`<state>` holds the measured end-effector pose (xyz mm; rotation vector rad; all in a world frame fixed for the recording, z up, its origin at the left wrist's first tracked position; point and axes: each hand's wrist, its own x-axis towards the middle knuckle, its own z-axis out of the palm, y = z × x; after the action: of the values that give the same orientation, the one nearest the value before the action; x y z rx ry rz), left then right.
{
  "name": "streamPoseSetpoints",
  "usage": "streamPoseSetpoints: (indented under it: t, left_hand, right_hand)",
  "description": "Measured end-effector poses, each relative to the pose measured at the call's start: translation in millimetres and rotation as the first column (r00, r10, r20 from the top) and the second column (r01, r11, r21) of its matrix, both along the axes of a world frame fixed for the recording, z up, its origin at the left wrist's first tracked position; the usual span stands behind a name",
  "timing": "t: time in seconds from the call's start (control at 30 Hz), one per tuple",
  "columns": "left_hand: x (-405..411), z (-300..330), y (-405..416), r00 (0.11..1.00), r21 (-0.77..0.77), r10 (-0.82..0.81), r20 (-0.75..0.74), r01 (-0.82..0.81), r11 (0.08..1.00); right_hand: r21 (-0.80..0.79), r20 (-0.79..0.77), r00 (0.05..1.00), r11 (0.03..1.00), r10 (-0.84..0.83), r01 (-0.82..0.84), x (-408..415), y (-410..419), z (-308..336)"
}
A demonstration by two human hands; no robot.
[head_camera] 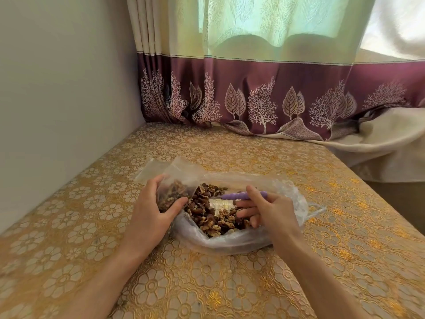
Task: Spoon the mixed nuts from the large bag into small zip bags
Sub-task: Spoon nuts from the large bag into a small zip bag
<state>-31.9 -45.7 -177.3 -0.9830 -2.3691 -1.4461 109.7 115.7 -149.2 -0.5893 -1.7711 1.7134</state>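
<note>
Head view: gold floral tablecloth (207, 284), maroon-hemmed curtain (276, 88); fingers grip small zip bag (170, 194), spoon (232, 196)

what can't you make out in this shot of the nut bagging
Head view:
- Spoon: the right hand covers part of the handle, nuts bury part of the bowl.
- Small zip bag: the left hand hides its lower part.
- Large bag: depth of nuts hidden.

No readable text, label, brand, number or sign appears anywhere.
</note>
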Motion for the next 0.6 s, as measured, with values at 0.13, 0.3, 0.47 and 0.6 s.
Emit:
streamPoseSetpoints:
  t: [0.13,0.3,0.47,0.6]
  left_hand:
    - [-1,-1,1,1.0,-0.015,-0.003,-0.011,0.003,1.0]
    - [-2,-2,3,1.0,-0.049,-0.021,-0.017,0.02,0.999]
    - [-3,-3,2,1.0,-0.1,-0.013,-0.009,0.012,0.995]
    - [-3,-2,3,1.0,-0.126,-0.013,0.009,0.014,0.992]
  right_hand:
    - [-0.048,-0.025,0.998,0.997,-0.065,0.064,2,3,2]
    - [-0.059,-0.093,0.983,0.987,-0.157,0.152,5,8,4]
    - [-0.109,-0.206,0.941,0.962,-0.268,0.25,8,16,5]
    - [-0.101,-0.276,0.913,0.954,-0.299,0.282,8,19,5]
